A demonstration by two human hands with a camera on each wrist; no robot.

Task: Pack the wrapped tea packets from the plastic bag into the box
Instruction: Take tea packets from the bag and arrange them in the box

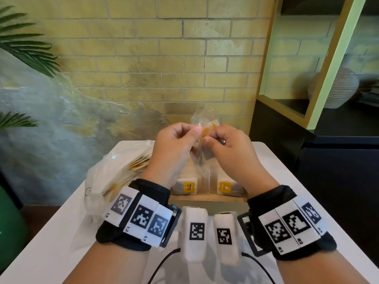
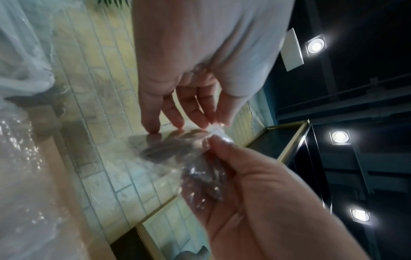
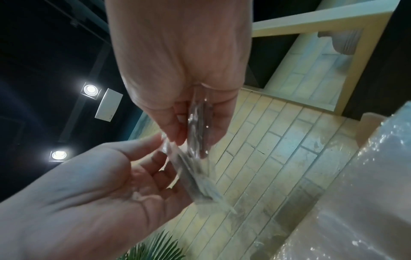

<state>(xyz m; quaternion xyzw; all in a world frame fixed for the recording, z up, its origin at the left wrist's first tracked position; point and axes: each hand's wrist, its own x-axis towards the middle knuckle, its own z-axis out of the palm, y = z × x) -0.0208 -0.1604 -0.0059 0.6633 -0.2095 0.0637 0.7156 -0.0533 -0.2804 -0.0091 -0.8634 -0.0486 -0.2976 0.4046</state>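
Observation:
Both hands are raised above the box [image 1: 205,198] and hold one clear-wrapped tea packet [image 1: 206,130] with a yellow tag between them. My left hand [image 1: 194,133] pinches its left edge with thumb and fingers; my right hand [image 1: 213,137] pinches the right edge. The left wrist view shows the crinkled wrapper [image 2: 177,149] between left fingertips [image 2: 217,119] and the right thumb [image 2: 220,146]. The packet [image 3: 195,176] also appears in the right wrist view. In the box stand packets with yellow labels [image 1: 187,186]. The plastic bag [image 1: 114,177] with several packets lies left of the box.
The white table [image 1: 276,171] ends at a yellow brick wall behind. A dark shelf unit [image 1: 307,128] with a ribbed vase [image 1: 338,87] stands to the right. Palm leaves [image 1: 24,48] hang at the left, above a green object [image 1: 10,222] beside the table.

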